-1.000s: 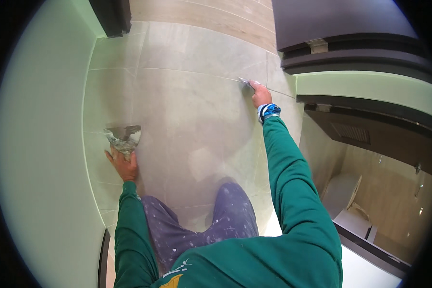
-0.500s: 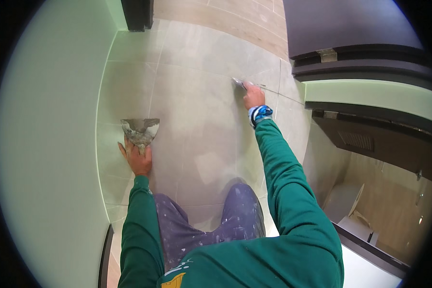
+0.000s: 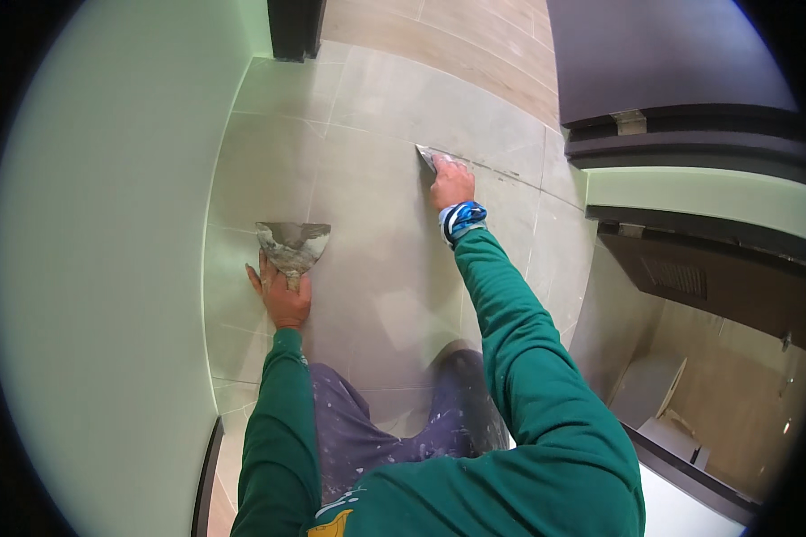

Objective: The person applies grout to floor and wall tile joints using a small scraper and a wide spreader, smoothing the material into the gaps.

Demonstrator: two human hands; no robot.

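The left hand point(image 3: 282, 295) rests low on the pale grey tiled floor point(image 3: 376, 134), its grip closed around the short handle of a wide putty knife point(image 3: 293, 243). The blade fans out just beyond the fingers, lying flat against the tile and smeared with grey grout. Well apart from it, the right hand point(image 3: 450, 183) is stretched forward at the end of a green sleeve point(image 3: 519, 340), with a blue and white wristband point(image 3: 462, 218) on the wrist. Its grip is pinched tight on a small narrow scraper point(image 3: 428, 158), whose blade pokes out just past the fingertips and touches a grout line point(image 3: 501, 172) running away to the right of that grip. Below both grips, paint-spattered purple trousers point(image 3: 367, 438) kneel on the floor.
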